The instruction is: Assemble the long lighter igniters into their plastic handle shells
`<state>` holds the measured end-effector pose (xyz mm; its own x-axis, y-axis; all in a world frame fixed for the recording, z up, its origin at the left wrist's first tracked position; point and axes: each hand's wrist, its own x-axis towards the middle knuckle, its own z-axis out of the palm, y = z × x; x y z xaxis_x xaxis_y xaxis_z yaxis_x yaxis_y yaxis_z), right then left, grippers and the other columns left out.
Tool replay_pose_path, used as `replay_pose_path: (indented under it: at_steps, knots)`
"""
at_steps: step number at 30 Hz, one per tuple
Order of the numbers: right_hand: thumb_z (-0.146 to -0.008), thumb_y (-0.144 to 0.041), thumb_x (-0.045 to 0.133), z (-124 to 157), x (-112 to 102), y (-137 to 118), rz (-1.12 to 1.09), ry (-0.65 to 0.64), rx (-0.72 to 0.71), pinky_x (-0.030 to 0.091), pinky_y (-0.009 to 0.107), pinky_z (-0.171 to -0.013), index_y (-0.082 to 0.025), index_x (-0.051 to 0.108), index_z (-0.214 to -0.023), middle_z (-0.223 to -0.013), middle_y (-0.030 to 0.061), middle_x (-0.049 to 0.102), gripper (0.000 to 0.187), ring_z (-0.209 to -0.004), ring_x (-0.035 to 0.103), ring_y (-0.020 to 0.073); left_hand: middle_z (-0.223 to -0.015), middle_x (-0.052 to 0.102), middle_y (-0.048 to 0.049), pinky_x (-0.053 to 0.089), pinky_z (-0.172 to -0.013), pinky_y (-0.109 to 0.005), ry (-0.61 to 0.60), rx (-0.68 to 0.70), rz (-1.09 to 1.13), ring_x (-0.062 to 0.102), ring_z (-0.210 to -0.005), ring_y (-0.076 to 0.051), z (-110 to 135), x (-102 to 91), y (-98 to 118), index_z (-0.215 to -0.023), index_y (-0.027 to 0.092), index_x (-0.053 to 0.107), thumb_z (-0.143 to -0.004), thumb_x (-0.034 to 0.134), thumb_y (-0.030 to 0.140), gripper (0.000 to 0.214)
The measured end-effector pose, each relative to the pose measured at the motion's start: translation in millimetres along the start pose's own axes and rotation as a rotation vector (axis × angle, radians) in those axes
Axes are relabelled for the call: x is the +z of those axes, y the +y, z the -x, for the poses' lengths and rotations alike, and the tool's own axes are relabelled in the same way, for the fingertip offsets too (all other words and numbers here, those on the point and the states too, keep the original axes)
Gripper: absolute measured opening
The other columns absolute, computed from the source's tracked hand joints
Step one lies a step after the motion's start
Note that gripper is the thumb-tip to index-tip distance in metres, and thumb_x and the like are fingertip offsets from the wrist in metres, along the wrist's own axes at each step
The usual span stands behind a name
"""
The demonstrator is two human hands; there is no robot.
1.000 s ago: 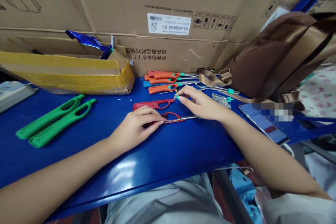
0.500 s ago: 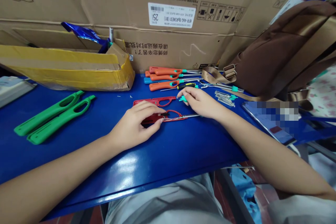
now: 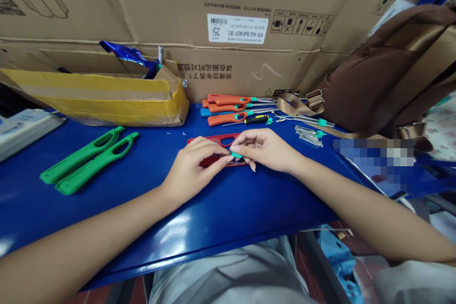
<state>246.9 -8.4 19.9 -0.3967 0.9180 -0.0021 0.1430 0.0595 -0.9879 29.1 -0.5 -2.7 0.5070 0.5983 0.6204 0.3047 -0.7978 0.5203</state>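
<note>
My left hand [image 3: 192, 167] is curled over a red lighter shell half [image 3: 210, 160] lying on the blue table [image 3: 149, 185], pinning it down. My right hand [image 3: 265, 148] meets it from the right, fingers pinched on a small teal plastic piece [image 3: 235, 154] right at the red shell. A second red shell half [image 3: 213, 140] lies just behind both hands. Most of the near shell is hidden under my fingers.
Two green shell halves [image 3: 89, 161] lie to the left. Finished orange and blue lighters [image 3: 231, 109] are stacked against the cardboard boxes. Metal tubes with teal tips [image 3: 308, 134] lie right, beside a brown bag [image 3: 384, 76] and a phone [image 3: 366, 171]. A yellow-taped carton [image 3: 107, 95] stands back left.
My right hand picked a teal piece from the right and carried it left to the red shell under my left hand. The metal rod it had touched is now hidden.
</note>
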Motion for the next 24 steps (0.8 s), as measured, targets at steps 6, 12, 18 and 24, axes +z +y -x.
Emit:
replay_pose_path:
  at_steps: [6, 12, 18, 24]
  knots:
    - [-0.068, -0.045, 0.090, -1, 6, 4, -0.055, 0.091, 0.001, 0.051, 0.019, -0.044, -0.018, 0.063, -0.086, -0.066, -0.0036, 0.066, 0.043, -0.051, 0.059, 0.0086, -0.085, 0.077, -0.0026, 0.053, -0.080, -0.030, -0.029, 0.031, 0.005, 0.067, -0.082, -0.017, 2, -0.8, -2, -0.089, 0.019, 0.076, -0.089, 0.074, 0.022, 0.003]
    - [-0.079, -0.052, 0.080, 1, 6, 6, 0.016, 0.080, -0.072, 0.053, 0.023, -0.049, -0.020, 0.059, -0.082, -0.068, -0.0032, 0.064, 0.039, -0.052, 0.059, 0.0096, -0.086, 0.079, -0.0030, 0.053, -0.081, -0.033, -0.010, 0.013, -0.022, 0.067, -0.080, -0.017, 3, -0.3, -4, -0.090, 0.020, 0.078, -0.093, 0.070, 0.024, 0.009]
    - [-0.096, -0.030, 0.067, 5, -9, 4, 0.716, 0.088, -0.547, 0.053, 0.029, -0.075, -0.018, 0.071, -0.089, -0.089, 0.0053, 0.071, 0.014, -0.080, 0.066, 0.0159, -0.080, 0.077, -0.0029, 0.054, -0.075, -0.030, 0.039, -0.040, -0.033, 0.067, -0.077, -0.017, 0, -1.8, -10, -0.088, 0.019, 0.080, -0.091, 0.072, 0.025, 0.010]
    - [-0.098, -0.024, 0.063, 5, -21, 4, 0.874, 0.063, -0.614, 0.051, 0.031, -0.080, -0.018, 0.072, -0.092, -0.093, 0.0068, 0.073, 0.013, -0.088, 0.067, 0.0184, -0.090, 0.079, -0.0050, 0.055, -0.082, -0.033, 0.034, -0.103, -0.047, 0.070, -0.086, -0.020, -1, -0.6, -13, -0.095, 0.019, 0.081, -0.088, 0.076, 0.032, 0.015]
